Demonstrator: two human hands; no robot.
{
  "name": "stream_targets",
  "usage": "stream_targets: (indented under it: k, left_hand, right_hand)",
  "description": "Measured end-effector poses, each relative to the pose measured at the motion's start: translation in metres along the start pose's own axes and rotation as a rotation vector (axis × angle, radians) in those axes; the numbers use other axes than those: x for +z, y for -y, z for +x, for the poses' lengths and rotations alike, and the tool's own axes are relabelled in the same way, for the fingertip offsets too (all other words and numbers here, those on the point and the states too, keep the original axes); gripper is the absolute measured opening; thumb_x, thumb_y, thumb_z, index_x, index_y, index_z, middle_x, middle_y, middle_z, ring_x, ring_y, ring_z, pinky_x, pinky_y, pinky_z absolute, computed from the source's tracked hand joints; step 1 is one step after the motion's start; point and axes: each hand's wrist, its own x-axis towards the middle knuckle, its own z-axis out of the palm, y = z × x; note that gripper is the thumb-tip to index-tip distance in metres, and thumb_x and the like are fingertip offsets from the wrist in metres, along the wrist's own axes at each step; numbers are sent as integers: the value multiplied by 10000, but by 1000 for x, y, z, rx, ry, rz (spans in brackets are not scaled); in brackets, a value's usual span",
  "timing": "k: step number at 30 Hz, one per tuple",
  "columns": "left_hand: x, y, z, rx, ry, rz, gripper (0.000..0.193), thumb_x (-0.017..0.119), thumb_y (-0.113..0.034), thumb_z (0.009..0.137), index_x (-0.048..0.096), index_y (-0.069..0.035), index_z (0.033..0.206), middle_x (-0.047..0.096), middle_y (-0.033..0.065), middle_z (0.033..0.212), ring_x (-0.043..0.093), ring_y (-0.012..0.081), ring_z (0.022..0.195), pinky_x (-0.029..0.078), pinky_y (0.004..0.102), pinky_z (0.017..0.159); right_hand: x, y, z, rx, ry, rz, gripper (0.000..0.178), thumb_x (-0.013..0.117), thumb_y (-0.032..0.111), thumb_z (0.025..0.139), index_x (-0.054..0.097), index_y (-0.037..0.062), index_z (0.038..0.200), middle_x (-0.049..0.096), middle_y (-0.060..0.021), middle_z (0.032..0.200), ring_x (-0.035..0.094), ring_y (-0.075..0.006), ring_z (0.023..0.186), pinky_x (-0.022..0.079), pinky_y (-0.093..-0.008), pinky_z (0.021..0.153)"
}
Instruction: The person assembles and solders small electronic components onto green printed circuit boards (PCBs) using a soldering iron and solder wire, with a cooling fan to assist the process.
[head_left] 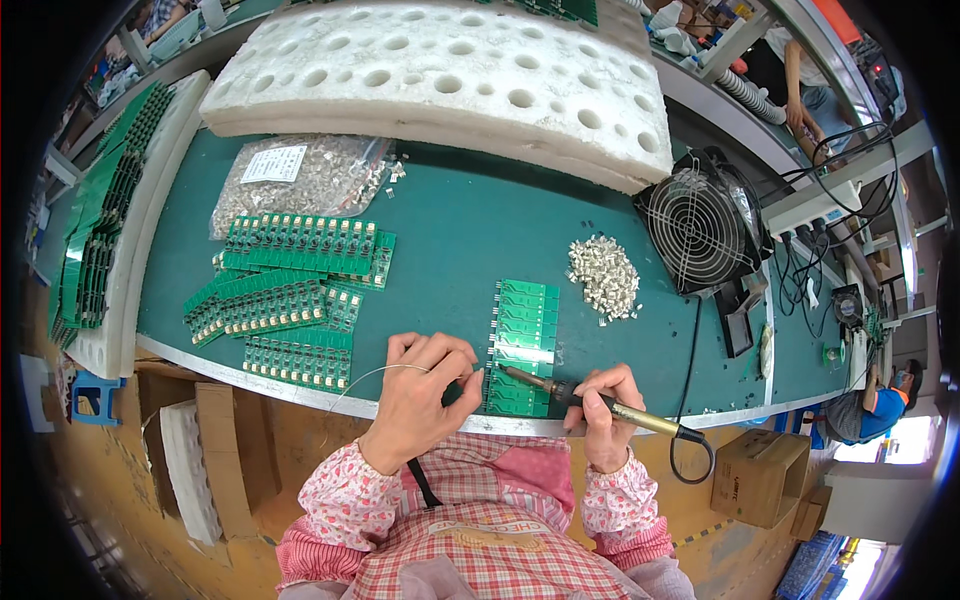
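A green circuit board panel (522, 345) lies at the front edge of the green work mat, with a row of dark pins along its left side. My right hand (605, 412) grips a soldering iron (645, 416), whose tip rests at or just above the panel's left side. Closed in a pinch beside the panel is my left hand (425, 385). A thin strand of solder wire (368, 374) runs through its fingers and curves down past the table edge. The fingertips partly hide the wire's working end. Both forearms wear patterned sleeves.
Stacked populated boards (300, 250) lie left, below a bag of small parts (300, 185). Loose pale components (604, 278) are heaped right, near a black fan (697, 225). A holed white foam block (440, 85) spans the back. The iron's cord (692, 350) trails right.
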Motion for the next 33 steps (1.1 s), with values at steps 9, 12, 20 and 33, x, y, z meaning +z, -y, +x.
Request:
stream_targets:
  k: [9,12,20,33]
  left_hand:
    - [1,1,0,13,2,15,156,692,-50,720,541,-89,705,599,-9,857,524,185,699,354,357,801]
    - [1,0,1,14,0,17,155,692,-50,721,543,-91,709,597,-12,853,522,183,695,355,356,800]
    - [0,0,1,16,-8,33,157,693,-51,722,542,-94,706,597,-13,864,525,185,708,355,355,798]
    - [1,0,0,-4,-11,33,154,698,-55,731,550,-95,711,609,-13,883,535,188,737,354,355,796]
  right_hand:
    - [-1,-2,1,2,31,-28,153,586,125,893,520,-7,851,588,-59,637,576,-97,504,459,-227,471]
    - [-1,2,1,1,44,-50,141,582,116,883,520,-6,848,580,-59,631,578,-101,504,460,-227,473]
    - [-1,3,-1,9,65,-69,129,576,104,874,518,-9,851,577,-65,630,580,-106,512,464,-236,478]
    - [0,1,-1,4,6,-33,191,597,167,895,519,-5,864,580,-67,637,578,-110,511,459,-238,470]
